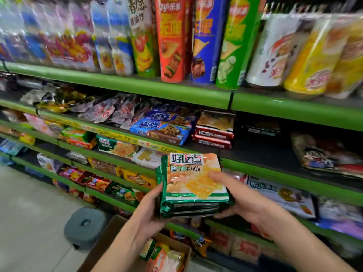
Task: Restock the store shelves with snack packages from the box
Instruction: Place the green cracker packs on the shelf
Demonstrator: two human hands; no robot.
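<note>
Both hands hold a small stack of green-edged cracker packages (193, 183) in front of the green shelf edge (275, 173). The left hand (145, 211) grips the stack's left side from below; the right hand (241, 199) clasps its right side, thumb on top. The cardboard box (110, 240) sits below the stack, with more packets inside.

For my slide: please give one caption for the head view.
Both hands hold a stack of green cracker packs before green shelves.
</note>
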